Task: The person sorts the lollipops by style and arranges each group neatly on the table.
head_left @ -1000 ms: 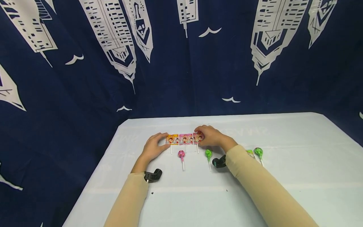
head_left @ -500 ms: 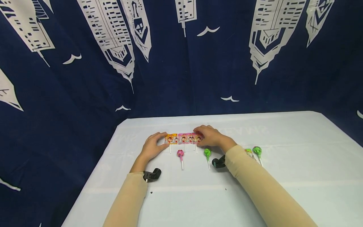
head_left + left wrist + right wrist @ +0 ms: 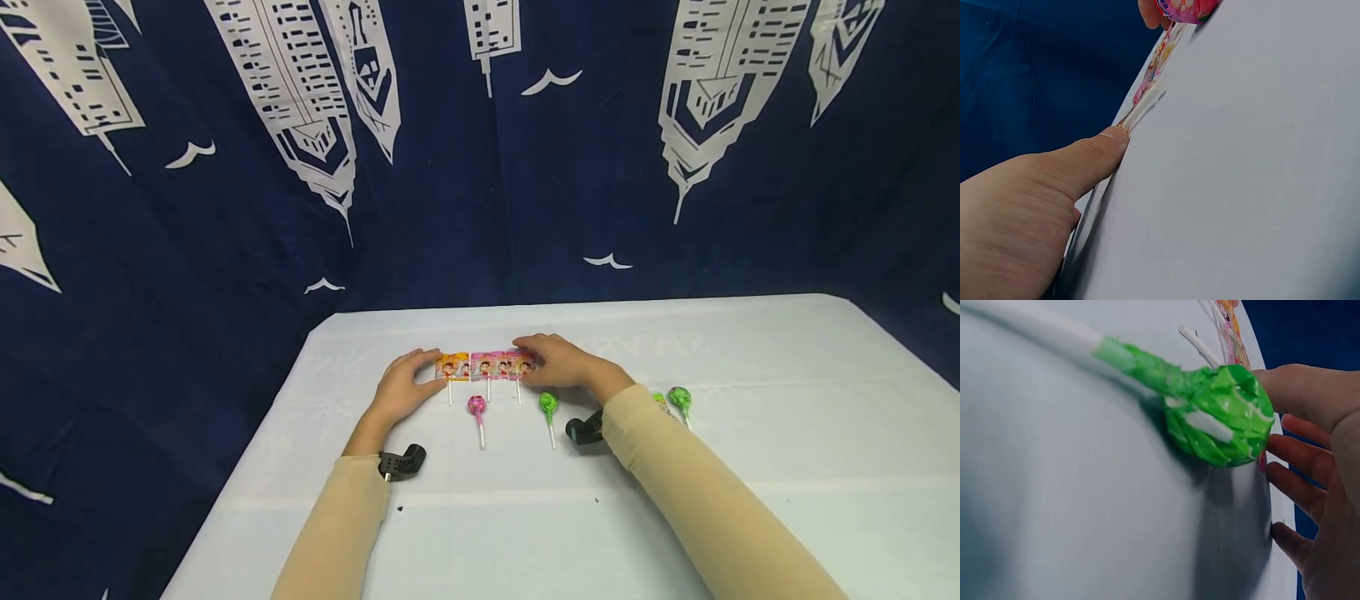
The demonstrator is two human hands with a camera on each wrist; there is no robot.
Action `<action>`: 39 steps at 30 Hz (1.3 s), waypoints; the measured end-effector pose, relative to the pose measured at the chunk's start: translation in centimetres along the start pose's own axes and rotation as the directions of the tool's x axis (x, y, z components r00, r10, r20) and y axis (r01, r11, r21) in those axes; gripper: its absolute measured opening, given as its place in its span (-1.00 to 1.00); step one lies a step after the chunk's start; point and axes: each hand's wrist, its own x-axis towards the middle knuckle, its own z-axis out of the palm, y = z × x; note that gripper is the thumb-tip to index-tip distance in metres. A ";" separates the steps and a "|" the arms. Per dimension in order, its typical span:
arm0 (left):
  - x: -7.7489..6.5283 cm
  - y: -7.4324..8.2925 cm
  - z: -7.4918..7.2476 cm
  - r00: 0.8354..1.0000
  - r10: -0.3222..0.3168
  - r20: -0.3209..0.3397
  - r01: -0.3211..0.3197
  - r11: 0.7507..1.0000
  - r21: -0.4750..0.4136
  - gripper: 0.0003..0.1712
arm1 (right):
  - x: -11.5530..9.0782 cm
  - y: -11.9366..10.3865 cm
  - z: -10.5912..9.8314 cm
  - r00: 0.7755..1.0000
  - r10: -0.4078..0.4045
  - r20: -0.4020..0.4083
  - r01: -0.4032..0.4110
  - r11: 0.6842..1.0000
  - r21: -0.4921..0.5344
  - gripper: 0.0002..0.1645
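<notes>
Three flat-wrapped lollipops lie side by side on the white table: an orange one (image 3: 457, 367) at left, a pink one (image 3: 484, 365) in the middle and another pink one (image 3: 517, 364) at right. My left hand (image 3: 403, 388) holds the orange one at its left end, thumb at the lower edge and fingers at the upper. In the left wrist view the thumb (image 3: 1094, 156) touches the wrapper near the white stick. My right hand (image 3: 564, 364) is loosely around the right pink lollipop, its fingers (image 3: 1297, 450) spread in the right wrist view; contact there is partly hidden.
Nearer me lie a round pink lollipop (image 3: 477, 406) and a round green lollipop (image 3: 549, 403). Beyond my right sleeve are another round green lollipop (image 3: 680, 397) and a partly covered green wrapper (image 3: 660, 400). A dark blue patterned cloth (image 3: 450, 208) hangs behind the table (image 3: 495, 533).
The right pink lollipop has shifted slightly left against the middle one. My right hand has then eased a little to the right, its fingers loosening. My left hand stays in place.
</notes>
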 end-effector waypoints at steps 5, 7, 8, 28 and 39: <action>0.1 0.1 0.0 1.000 0.000 -0.001 0.000 1.000 -0.006 -0.37 | -0.1 0.2 -0.2 0.999 -0.036 -0.031 0.037 0.999 0.013 -0.21; 0.1 0.1 0.0 1.000 -0.003 0.001 0.003 1.000 -0.007 -0.37 | -0.3 0.2 -0.3 0.999 -0.031 -0.032 0.031 0.999 0.021 -0.22; 0.1 0.1 0.0 1.000 -0.003 0.003 0.003 1.000 -0.006 -0.37 | -0.4 0.1 -0.4 0.999 -0.021 -0.029 0.022 0.999 0.027 -0.22; -0.1 0.1 0.0 1.000 -0.002 0.007 0.002 1.000 -0.004 -0.37 | -2.9 -0.9 -1.8 0.991 -0.032 -0.128 0.037 0.999 0.040 -0.30; -0.1 0.3 0.0 1.000 0.006 0.006 -0.006 1.000 -0.006 -0.38 | -6.8 -2.5 -4.3 0.962 -0.053 -0.267 0.065 0.997 0.037 -0.31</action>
